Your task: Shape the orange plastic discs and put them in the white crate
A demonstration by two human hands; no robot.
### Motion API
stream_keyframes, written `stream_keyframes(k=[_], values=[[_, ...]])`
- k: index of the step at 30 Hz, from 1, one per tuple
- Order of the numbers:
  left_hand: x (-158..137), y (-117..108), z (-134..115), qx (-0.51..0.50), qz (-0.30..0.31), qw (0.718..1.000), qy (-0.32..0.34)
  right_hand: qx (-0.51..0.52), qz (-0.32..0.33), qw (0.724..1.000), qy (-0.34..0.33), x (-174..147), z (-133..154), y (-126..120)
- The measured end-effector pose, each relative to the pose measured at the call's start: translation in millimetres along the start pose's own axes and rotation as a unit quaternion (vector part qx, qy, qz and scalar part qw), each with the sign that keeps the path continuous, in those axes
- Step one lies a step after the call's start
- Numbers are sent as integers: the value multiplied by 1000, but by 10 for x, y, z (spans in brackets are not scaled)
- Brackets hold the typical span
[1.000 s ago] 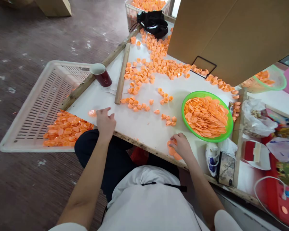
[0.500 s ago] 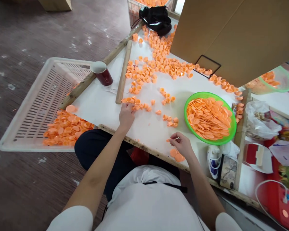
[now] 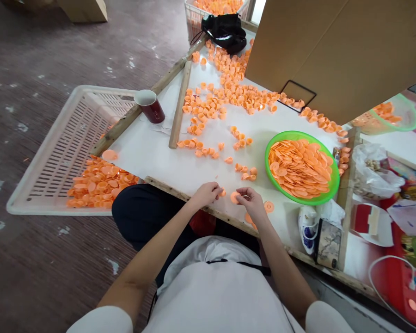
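Close to the table's front edge my two hands face each other, a small gap between them. My left hand [image 3: 207,194] pinches a small orange plastic cup [image 3: 223,191]. In the fingers of my right hand [image 3: 251,202] is a flat orange disc [image 3: 235,198], its face turned up toward me. A few loose discs [image 3: 269,206] lie beside and partly under my right hand. Further right stands a green bowl [image 3: 267,172] heaped with orange discs [image 3: 300,169]. Small orange cups [image 3: 204,150] lie in loose groups beyond my hands.
A maroon mug [image 3: 150,107] stands at the left, beside a wooden strip [image 3: 180,104]. Left of the table, a white crate [image 3: 52,152] holds finished-looking orange pieces. A cardboard box [image 3: 333,55] blocks the back right. A phone [image 3: 328,244] lies at the front right.
My left hand has come back from the row of cups, toward me and right, with a cup in its fingers. My right hand has shifted slightly left with a disc.
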State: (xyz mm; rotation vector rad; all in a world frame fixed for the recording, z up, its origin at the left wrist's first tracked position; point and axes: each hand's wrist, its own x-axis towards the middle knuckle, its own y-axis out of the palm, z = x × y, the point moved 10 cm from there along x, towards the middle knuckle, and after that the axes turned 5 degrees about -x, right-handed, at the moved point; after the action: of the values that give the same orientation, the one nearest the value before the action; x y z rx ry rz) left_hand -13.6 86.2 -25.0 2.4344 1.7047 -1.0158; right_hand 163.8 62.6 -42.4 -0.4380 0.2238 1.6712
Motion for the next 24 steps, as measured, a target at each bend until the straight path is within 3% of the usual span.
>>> stream_keyframes(k=[2, 5, 12, 16, 24], values=[[13, 93, -9, 44, -1, 999, 2, 5, -5, 1000, 4, 5, -12, 40], [29, 31, -12, 112, -42, 993, 6, 14, -13, 1000, 7, 13, -25, 93], [-64, -144, 70, 126, -119, 985, 16, 42, -18, 999, 10, 54, -71, 139], [-94, -186, 124, 67, -137, 988, -3, 33, -13, 999, 10, 100, -61, 193], [-50, -115, 177, -58, -83, 994, -29, -35, 7, 999, -15, 312, 64, 486]])
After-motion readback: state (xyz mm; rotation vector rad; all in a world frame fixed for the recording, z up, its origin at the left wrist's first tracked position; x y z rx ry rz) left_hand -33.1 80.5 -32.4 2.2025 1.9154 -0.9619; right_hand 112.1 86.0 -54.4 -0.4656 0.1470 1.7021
